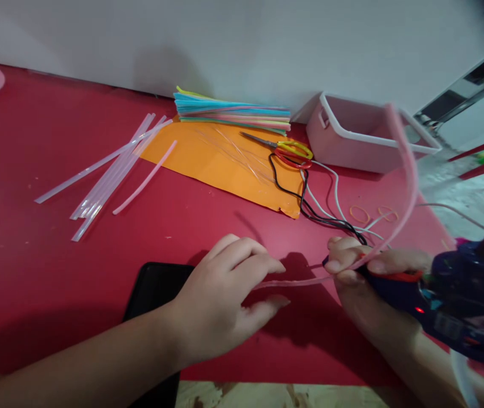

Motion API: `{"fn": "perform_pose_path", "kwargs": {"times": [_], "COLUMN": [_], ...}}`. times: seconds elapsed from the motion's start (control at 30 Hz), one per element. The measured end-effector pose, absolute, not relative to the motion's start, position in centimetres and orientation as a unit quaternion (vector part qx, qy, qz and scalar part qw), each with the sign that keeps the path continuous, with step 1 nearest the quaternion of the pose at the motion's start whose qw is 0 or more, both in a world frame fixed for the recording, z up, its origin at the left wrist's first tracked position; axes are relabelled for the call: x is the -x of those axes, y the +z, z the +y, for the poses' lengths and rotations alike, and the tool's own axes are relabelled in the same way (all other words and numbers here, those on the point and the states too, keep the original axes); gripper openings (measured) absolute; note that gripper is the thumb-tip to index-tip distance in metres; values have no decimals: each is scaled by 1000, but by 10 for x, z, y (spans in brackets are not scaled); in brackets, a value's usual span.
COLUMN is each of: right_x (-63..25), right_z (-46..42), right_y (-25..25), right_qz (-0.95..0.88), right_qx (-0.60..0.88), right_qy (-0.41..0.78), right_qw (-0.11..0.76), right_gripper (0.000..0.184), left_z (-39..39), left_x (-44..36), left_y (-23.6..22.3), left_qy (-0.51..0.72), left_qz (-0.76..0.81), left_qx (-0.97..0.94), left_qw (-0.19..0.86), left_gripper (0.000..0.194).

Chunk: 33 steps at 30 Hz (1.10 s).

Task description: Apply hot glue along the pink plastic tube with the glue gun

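My right hand (pixel 361 263) is wrapped around the handle of a dark blue glue gun (pixel 450 306) with a red trigger and a lit red light. Its fingertips also pinch a pink pipe cleaner (pixel 410 175), whose long free end curves up and away. The other end of this stem runs left to my left hand (pixel 233 289). There the thumb and fingers are spread around the stem's end without closing on it. A translucent glue stick (pixel 463 377) sticks out of the gun's rear. Beneath my left wrist lies a black phone-like slab (pixel 157 289).
Several glue sticks (pixel 110 175) and a short pink pipe cleaner (pixel 146 177) lie left on the red table. Coloured pipe cleaners (pixel 229 110) are stacked by an orange sheet (pixel 208 153). Scissors (pixel 288 148), cords (pixel 301 198), rubber bands (pixel 359 214) and a pink bin (pixel 348 144) sit right.
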State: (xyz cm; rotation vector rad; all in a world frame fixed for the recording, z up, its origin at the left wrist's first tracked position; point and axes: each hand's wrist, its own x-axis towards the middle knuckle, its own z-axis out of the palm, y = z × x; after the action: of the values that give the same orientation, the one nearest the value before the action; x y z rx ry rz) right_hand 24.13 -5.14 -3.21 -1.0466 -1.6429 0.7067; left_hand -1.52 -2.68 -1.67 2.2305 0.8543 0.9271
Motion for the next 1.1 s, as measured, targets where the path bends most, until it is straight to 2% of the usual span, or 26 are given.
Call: {"fn": "perform_pose_path", "kwargs": {"times": [0.1,0.23,0.53,0.77,0.87,1.1], "right_x": [-236,-235,-235,-235,-233,-237], "right_z": [-51,-52,-52,-51,-48,-47], "right_y": [-32,-33,-32,-30,-27,-29], "right_qz": [-646,-630,-627,-643,-657,-658], "right_qx": [400,403,405,421,421,422], "right_qy": [309,331,342,326,309,292], "right_qw": [573,576,572,551,544,551], "right_gripper": [20,19,13,11,19,20], "left_z": [-25,-23,-22,-23,-24,-27], "left_x": [13,11,11,11,11,10], "left_y": [-14,-11,-9,-9,-10,-7], "left_qy": [346,352,344,339,340,340], "left_qz": [333,350,360,375,381,383], "left_qx": [-816,-791,-766,-744,-733,-729], "left_qw": [323,359,407,437,450,454], "left_gripper": [8,2,2,13,16,25]}}
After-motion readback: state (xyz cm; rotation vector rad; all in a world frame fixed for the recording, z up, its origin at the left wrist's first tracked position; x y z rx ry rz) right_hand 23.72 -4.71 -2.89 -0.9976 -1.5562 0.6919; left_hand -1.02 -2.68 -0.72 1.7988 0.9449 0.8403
